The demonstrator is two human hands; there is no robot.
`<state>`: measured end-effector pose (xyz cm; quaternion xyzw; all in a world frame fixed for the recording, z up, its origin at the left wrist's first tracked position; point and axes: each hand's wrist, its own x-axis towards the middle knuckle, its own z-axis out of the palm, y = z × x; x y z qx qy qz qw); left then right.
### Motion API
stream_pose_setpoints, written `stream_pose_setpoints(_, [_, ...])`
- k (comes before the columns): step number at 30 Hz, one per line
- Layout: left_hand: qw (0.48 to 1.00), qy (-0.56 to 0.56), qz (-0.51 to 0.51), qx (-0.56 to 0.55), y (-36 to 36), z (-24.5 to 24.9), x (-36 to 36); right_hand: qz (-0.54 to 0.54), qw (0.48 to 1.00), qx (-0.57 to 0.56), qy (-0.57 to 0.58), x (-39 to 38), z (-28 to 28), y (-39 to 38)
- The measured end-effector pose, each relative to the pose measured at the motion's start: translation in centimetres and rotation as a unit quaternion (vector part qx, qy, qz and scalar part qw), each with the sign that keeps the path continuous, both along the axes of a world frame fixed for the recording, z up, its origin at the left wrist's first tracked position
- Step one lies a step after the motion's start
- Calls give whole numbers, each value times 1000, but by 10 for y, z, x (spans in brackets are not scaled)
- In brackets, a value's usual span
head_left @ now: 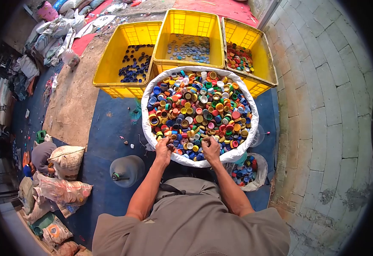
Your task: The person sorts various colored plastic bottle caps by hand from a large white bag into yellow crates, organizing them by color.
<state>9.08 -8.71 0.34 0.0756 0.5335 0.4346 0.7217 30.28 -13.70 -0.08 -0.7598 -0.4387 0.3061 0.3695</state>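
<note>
A large white sack (146,121) stands open in front of me, filled with several mixed-colour plastic bottle caps (199,106). My left hand (164,149) rests on the caps at the sack's near edge, fingers curled around small caps. My right hand (212,148) is beside it, fingers pinched on a cap at the near rim. Both forearms reach forward from my grey shirt.
Three yellow crates stand behind the sack: the left crate (109,64) holds dark blue caps, the middle crate (171,30) light blue caps, the right crate (265,55) red and mixed caps. A clear water jug (127,170) lies left; a small bag of caps (248,170) sits right. Brick wall on the right.
</note>
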Motion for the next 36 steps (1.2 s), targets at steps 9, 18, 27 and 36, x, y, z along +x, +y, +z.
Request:
stream_pose_setpoints(9, [1000,-15,1,-11,-11,6,-12,131,979,101,-117,-28,-5,87])
stream_pose_setpoints(18, [1000,0,-15,-19,-22,19,-35,225,945,76,-227,-58,-10,163])
stream_pose_setpoints(27, [999,13,24,-38,-34,15,-66,264,920,68,-283,-69,-30,181])
stream_pose_setpoints(36, [985,153,-58,62,-9,10,-54,169,975,95,-111,-61,-5,164])
